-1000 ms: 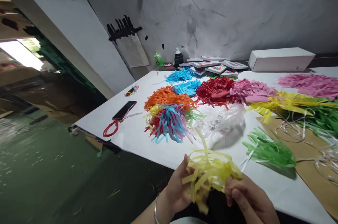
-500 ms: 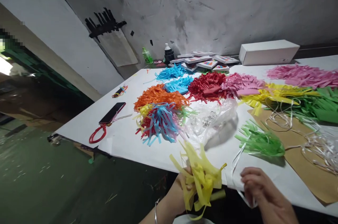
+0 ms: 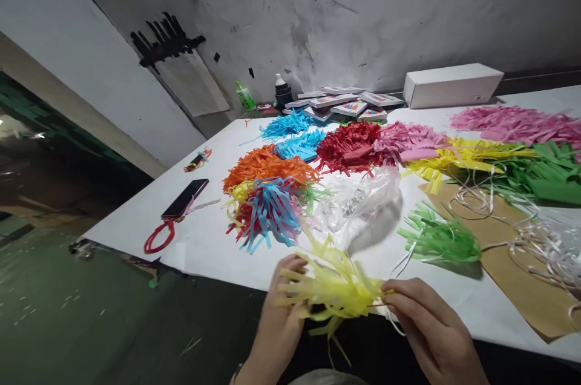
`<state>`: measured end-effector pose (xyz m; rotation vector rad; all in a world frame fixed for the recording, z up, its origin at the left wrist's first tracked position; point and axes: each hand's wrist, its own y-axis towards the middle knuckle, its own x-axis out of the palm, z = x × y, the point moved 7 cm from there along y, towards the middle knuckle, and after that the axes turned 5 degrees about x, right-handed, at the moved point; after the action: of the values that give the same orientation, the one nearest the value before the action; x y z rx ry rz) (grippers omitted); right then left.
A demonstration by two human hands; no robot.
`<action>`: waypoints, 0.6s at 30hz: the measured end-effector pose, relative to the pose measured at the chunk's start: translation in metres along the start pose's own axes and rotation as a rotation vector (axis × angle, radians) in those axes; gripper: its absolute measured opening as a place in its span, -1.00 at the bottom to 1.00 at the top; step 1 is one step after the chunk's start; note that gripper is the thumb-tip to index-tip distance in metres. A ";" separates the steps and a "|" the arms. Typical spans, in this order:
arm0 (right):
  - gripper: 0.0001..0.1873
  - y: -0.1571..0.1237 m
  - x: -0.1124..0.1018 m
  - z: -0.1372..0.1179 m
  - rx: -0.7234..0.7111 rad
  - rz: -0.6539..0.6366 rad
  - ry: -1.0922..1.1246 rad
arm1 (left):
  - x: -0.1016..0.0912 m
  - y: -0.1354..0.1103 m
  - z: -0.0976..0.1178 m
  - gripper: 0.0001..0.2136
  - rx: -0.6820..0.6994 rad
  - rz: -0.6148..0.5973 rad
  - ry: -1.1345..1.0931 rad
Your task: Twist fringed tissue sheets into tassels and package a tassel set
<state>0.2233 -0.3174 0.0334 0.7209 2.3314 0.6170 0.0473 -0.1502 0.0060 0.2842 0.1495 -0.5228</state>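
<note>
A yellow tissue-paper tassel (image 3: 338, 288) is held level just in front of the table edge, its loose strips fanned out to the left. My right hand (image 3: 429, 315) pinches its gathered end between thumb and fingertips. A thin white cord (image 3: 399, 264) hangs beside these fingers and runs towards a green tissue tassel (image 3: 440, 236) on the table. At the fringe end, my left hand (image 3: 281, 297) is closed around some yellow strips, which partly hide its fingers.
Fringed bundles in orange (image 3: 263, 168), red (image 3: 347, 146) and pink (image 3: 512, 121) lie across the white table. A clear plastic bag (image 3: 363, 206) sits mid-table. At left is a phone (image 3: 185, 198); at right, tangled white cord (image 3: 544, 252) on brown paper (image 3: 521, 294). A white box (image 3: 451, 87) stands behind.
My right hand has moved left from the cord to the tassel's gathered end and taken hold of it. The tassel has turned more level, and my left hand has shifted left along its strips.
</note>
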 end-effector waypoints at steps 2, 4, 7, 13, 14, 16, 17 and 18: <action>-0.68 0.004 0.004 -0.009 -0.104 -0.058 -0.042 | -0.018 -0.004 0.026 -0.72 0.148 0.179 0.049; -0.75 0.008 0.008 -0.018 -0.158 -0.120 0.009 | -0.015 -0.005 0.050 -0.75 0.226 0.132 -0.013; -0.86 0.012 0.010 -0.028 -0.194 -0.165 0.093 | 0.031 -0.004 0.066 -0.78 0.125 -0.377 -0.103; -0.85 0.001 -0.005 -0.019 -0.047 -0.003 0.106 | 0.093 -0.031 0.033 -0.58 -0.452 -0.836 -0.534; -0.84 -0.004 -0.007 -0.013 0.028 0.034 0.082 | 0.094 -0.031 0.024 -0.58 -0.491 -0.749 -0.572; -0.86 -0.016 -0.010 -0.002 0.173 0.113 0.011 | 0.092 -0.032 0.009 -0.58 -0.506 -0.598 -0.579; -0.87 -0.021 -0.010 0.001 0.224 0.140 -0.034 | 0.091 -0.033 0.004 -0.58 -0.505 -0.558 -0.570; -0.87 -0.026 -0.008 0.002 0.250 0.152 -0.078 | 0.090 -0.034 0.001 -0.57 -0.505 -0.535 -0.562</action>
<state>0.2209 -0.3410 0.0205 1.0253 2.3195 0.3577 0.1069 -0.2212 -0.0200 -0.4134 -0.1979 -1.0489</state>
